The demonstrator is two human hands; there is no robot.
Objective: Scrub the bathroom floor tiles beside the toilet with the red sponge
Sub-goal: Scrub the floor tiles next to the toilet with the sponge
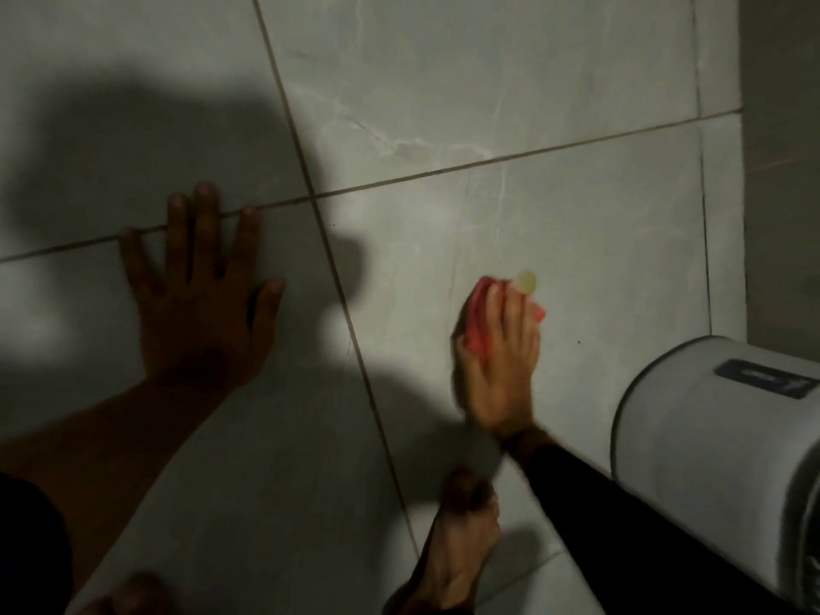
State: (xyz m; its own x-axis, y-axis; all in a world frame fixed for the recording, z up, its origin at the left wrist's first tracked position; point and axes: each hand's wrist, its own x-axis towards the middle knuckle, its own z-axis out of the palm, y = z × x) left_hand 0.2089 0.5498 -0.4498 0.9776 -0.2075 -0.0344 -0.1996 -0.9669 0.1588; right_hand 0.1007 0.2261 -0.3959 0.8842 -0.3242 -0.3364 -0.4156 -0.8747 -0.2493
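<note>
sponge pressed on floor under gripping right hand; left hand splayed flat, well apart; toilet beside right hand.

Sponge on floor tiles, left of toilet, under right hand.

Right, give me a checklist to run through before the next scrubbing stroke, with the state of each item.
1. Red sponge under the right hand: ok, the fingers press it onto the grey floor tile.
2. Left hand braced flat on the floor: ok, fingers spread.
3. Room ahead of the sponge: ok, bare tile up to the grout line.
4. Clearance from the white toilet: ok, hand apart from it.
5. Bare foot out of the stroke's path: ok, behind the hand.
6. Tile wet or soapy: cannot tell.
</note>
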